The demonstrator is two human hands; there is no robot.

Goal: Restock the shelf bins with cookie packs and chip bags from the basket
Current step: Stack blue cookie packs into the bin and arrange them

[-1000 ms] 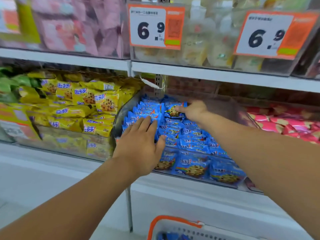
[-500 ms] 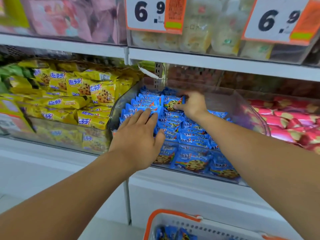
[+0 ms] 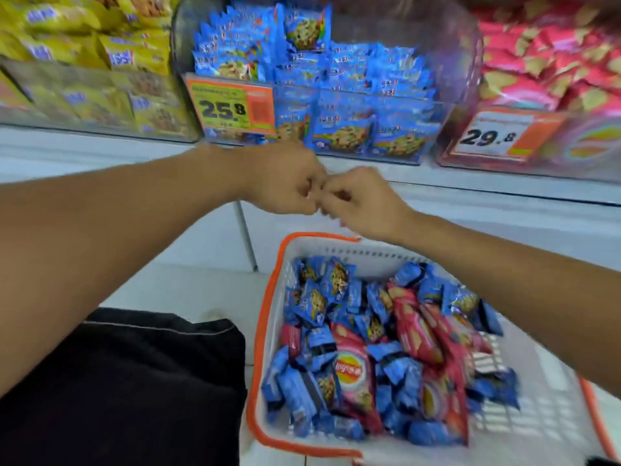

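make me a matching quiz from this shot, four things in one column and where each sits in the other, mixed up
Things:
1. blue packs bin
2. yellow packs
3. basket
4. 29.8 tag

Places:
A. on the floor, below the hands
B. on the front of the bin of red packs, at right
C. middle of the shelf, with the 25.8 tag on its front
D. left end of the shelf

Pairs: 1-C, 2-D, 3-A, 4-B
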